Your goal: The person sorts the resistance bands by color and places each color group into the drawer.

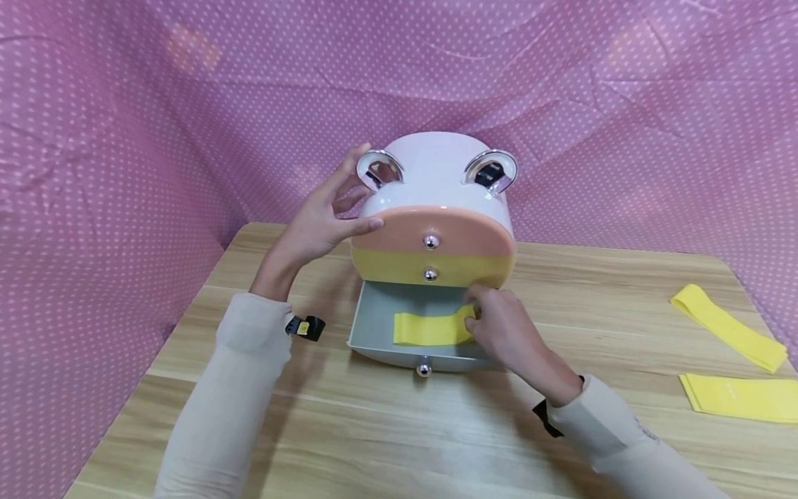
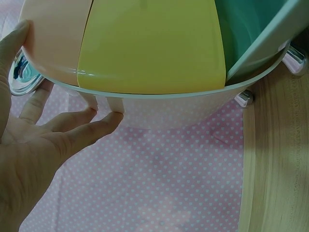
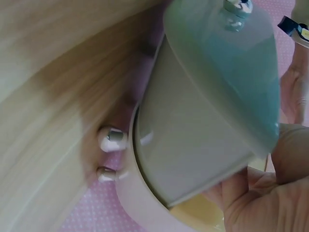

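Observation:
A white storage box [image 1: 433, 170] with two silver-rimmed ears stands on the table, its pink [image 1: 399, 232] and yellow [image 1: 393, 267] drawers closed. The grey-green bottom drawer [image 1: 377, 308] is pulled out. My left hand [image 1: 314, 218] holds the box's left side, thumb on the front edge; in the left wrist view its fingers [image 2: 91, 133] lie along the side wall. Inside the open drawer lies a folded yellow elastic band [image 1: 430, 330]. My right hand [image 1: 508, 329] reaches over the drawer's right side and pinches the band's right end; in the right wrist view the drawer wall [image 3: 193, 130] hides those fingertips.
Two more yellow bands, one long and slanted [image 1: 726, 326], one folded flat [image 1: 742, 397], lie at the table's right. Pink dotted cloth [image 1: 561, 83] hangs behind and beside the wooden table [image 1: 399, 443]. The open drawer's silver knob [image 1: 424, 367] juts forward.

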